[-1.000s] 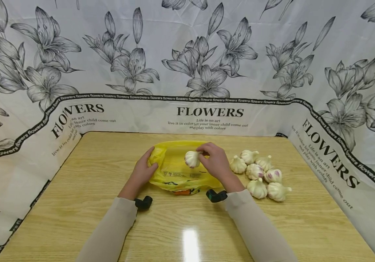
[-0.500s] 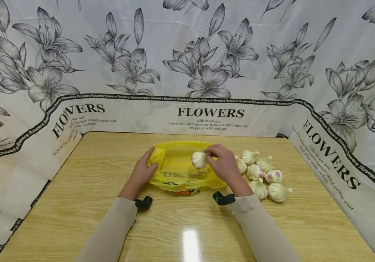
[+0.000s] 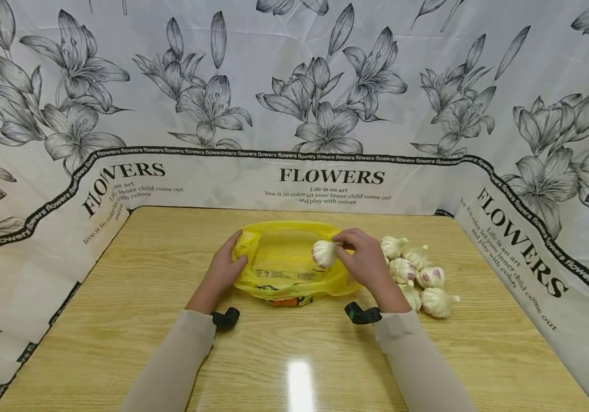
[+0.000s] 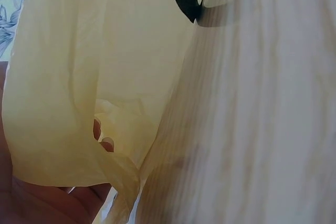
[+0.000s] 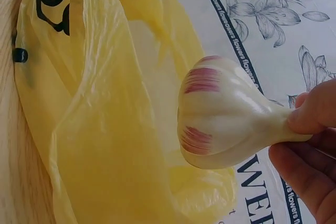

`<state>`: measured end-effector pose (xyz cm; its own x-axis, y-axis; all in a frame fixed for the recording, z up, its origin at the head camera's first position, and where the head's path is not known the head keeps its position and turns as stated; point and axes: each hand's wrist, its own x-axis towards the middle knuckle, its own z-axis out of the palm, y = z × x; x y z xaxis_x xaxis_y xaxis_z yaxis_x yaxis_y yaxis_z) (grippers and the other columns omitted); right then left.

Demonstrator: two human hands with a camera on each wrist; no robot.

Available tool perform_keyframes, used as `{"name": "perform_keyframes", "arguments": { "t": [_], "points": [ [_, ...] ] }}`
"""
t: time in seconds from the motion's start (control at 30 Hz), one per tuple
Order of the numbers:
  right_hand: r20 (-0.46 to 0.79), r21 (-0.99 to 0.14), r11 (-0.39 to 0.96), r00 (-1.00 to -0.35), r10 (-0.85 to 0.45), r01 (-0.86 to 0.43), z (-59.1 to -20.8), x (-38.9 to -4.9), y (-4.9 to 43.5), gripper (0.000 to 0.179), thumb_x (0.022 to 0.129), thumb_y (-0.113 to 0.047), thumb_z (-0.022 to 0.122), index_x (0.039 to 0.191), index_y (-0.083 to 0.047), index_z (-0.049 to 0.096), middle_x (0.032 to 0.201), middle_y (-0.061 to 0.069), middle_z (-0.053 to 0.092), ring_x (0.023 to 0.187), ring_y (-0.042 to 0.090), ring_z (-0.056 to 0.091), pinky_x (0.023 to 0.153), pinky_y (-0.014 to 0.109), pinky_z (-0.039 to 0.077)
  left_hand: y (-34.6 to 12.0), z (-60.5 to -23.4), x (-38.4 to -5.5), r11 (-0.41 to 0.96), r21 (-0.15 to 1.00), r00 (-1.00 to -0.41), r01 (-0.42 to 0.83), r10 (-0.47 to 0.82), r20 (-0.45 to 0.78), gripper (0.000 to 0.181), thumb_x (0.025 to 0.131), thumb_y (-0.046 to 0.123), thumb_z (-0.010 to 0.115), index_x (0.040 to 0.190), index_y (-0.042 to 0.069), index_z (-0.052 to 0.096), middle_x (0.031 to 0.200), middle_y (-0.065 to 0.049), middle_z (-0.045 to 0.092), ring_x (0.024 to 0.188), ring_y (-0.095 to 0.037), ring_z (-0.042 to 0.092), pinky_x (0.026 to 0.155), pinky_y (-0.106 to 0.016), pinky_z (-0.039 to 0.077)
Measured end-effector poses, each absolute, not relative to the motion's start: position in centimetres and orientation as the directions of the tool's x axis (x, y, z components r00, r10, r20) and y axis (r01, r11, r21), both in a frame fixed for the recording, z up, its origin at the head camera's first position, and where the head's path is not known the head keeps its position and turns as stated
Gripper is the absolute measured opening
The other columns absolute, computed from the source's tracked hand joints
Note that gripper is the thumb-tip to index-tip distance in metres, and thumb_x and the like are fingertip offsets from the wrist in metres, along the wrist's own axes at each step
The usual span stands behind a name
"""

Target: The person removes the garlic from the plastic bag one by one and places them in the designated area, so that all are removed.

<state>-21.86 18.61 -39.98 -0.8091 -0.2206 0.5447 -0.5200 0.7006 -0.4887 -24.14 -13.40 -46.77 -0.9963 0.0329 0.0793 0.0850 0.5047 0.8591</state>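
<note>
A yellow plastic bag (image 3: 284, 280) lies on the table with its mouth spread wide. My left hand (image 3: 226, 264) grips the bag's left edge; in the left wrist view its fingertips (image 4: 107, 144) show through a fold of the yellow film. Between thumb and fingers, my right hand (image 3: 365, 256) pinches a garlic bulb (image 3: 324, 253) by its stem, above the right part of the bag's opening. Purple streaks mark the bulb (image 5: 226, 114) in the right wrist view. Several more garlic bulbs (image 3: 430, 277) sit in a group to the right, partly hidden behind the right hand.
The wooden table (image 3: 269, 349) is bordered by a white curtain (image 3: 325, 197) printed with flowers and lettering at the back and both sides. Dark wrist cameras (image 3: 226, 319) are strapped at both sleeves. Light glares off the table's front.
My right hand has moved right with the garlic bulb, from over the middle of the bag toward its right side. The left hand keeps its place on the bag.
</note>
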Motion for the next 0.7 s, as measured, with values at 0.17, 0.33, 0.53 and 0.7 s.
{"name": "perform_keyframes", "arguments": {
  "t": [0.17,0.33,0.53,0.7],
  "points": [
    [0.570,-0.487,0.698,-0.796,-0.202,-0.526,-40.0,-21.9,19.2,0.016,0.089,-0.008,0.062,0.099,-0.004,0.075,0.103,0.008,0.070,0.087,0.023,0.070,0.076,0.037,0.059,-13.5,-46.8,-24.2,0.508,0.857,-0.996,0.089,0.034,0.083,0.070,0.092,0.018,0.051,0.155,0.024,0.023,0.158,-0.009,0.030,0.137,-0.028,0.039,0.110,-0.049,0.037],
    [0.569,-0.485,0.700,-0.797,-0.203,-0.524,-39.8,-22.0,19.6,0.017,0.090,-0.008,0.061,0.100,-0.004,0.074,0.104,0.008,0.069,0.088,0.023,0.069,0.076,0.038,0.059,-13.6,-46.6,-24.3,0.509,0.855,-0.994,0.103,0.035,0.099,0.070,0.092,0.017,0.052,0.155,0.021,0.023,0.158,-0.011,0.031,0.138,-0.030,0.039,0.110,-0.050,0.037],
    [0.532,-0.494,0.715,-0.823,-0.201,-0.495,-39.8,-21.7,20.2,0.018,0.090,-0.009,0.060,0.101,-0.005,0.074,0.104,0.009,0.068,0.086,0.024,0.069,0.077,0.040,0.058,-13.7,-46.9,-24.2,0.501,0.861,-0.996,0.089,0.039,0.080,0.069,0.092,0.017,0.051,0.155,0.023,0.023,0.158,-0.011,0.030,0.137,-0.029,0.039,0.110,-0.049,0.036],
    [0.536,-0.486,0.718,-0.819,-0.205,-0.498,-39.4,-21.4,20.4,0.018,0.091,-0.010,0.060,0.101,-0.006,0.074,0.105,0.008,0.068,0.087,0.024,0.069,0.076,0.041,0.058,-13.8,-47.1,-24.3,0.510,0.855,-0.995,0.095,0.039,0.087,0.069,0.092,0.019,0.051,0.155,0.025,0.023,0.157,-0.010,0.032,0.133,-0.028,0.042,0.108,-0.048,0.038]
  ]
}}
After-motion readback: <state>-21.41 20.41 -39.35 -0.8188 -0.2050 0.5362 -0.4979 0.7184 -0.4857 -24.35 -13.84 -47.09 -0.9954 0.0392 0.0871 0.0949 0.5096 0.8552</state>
